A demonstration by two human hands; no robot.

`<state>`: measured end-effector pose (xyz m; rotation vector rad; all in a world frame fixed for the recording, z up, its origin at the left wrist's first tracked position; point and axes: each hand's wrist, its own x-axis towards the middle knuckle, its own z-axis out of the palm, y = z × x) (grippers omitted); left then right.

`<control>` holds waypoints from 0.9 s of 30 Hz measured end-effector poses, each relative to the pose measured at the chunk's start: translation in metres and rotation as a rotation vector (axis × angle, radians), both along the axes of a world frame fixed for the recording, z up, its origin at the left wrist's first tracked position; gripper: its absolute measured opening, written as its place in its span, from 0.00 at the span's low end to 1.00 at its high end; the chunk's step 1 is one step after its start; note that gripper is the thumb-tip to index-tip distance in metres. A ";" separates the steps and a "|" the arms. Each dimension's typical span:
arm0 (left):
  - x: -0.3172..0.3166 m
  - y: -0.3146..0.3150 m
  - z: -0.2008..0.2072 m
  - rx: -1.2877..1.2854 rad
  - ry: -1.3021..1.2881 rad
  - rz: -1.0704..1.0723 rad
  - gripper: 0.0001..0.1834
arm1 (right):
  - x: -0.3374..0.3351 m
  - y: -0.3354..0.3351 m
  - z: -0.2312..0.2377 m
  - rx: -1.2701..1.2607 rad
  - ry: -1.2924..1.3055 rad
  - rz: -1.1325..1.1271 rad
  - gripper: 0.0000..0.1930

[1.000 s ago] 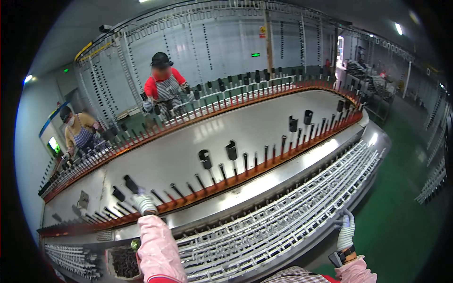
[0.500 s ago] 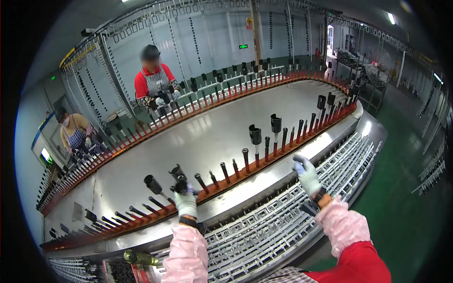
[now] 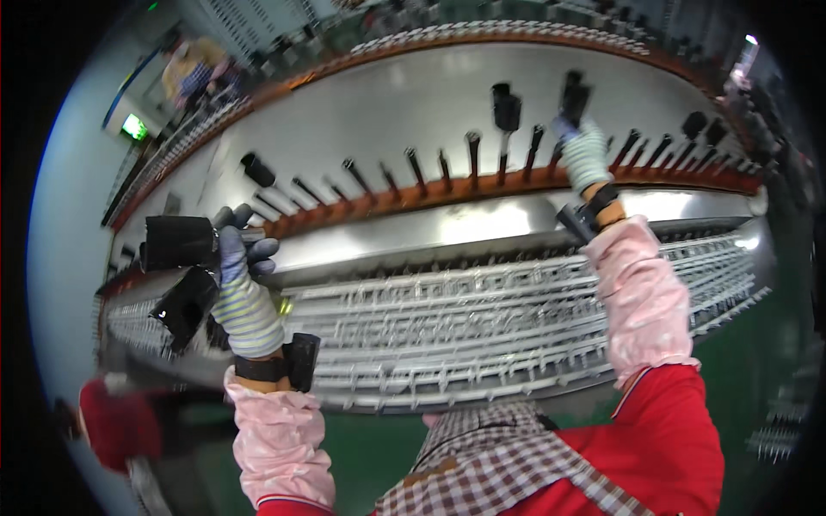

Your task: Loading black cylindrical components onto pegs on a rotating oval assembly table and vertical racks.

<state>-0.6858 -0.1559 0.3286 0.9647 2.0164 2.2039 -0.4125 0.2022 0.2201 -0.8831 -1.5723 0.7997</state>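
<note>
Head view: left hand [image 3: 247, 279] now tight on black cups [image 3: 176, 243], right hand [image 3: 585, 155] newly at another cup [image 3: 575, 99], grip unclear.

Cool, fairly even indoor light fills the scene, strongest along the near edge of the metal surface [image 3: 387, 95], where white glare burns out a patch around the middle and another toward the right end. A greenish-white panel [image 3: 134, 126] glows past the left end, and a bright streak [image 3: 746, 60] smears at the upper right. The green floor [image 3: 731, 404] lies dim. Blur softens the right grip [image 3: 585, 155], the metal racks [image 3: 482, 365] and the co-worker [image 3: 194, 73] beyond the far edge; the left grip [image 3: 245, 297] looks crisper, the black cups [image 3: 182, 243] there shiny. Fisheye distortion bows the surface's long edges; black vignetting swallows the picture's corners.
</note>
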 end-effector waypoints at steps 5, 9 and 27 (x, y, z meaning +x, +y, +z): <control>-0.001 -0.117 -0.031 -0.088 -0.239 -0.022 0.22 | -0.038 -0.122 0.051 -0.165 0.283 0.168 0.12; 0.035 -0.177 -0.078 -0.453 -0.438 -0.167 0.19 | -0.032 -0.258 -0.009 -0.114 -0.047 0.289 0.12; 0.042 -0.202 -0.253 0.175 -1.188 -0.502 0.16 | -0.084 -0.465 -0.130 -0.424 -0.408 0.499 0.16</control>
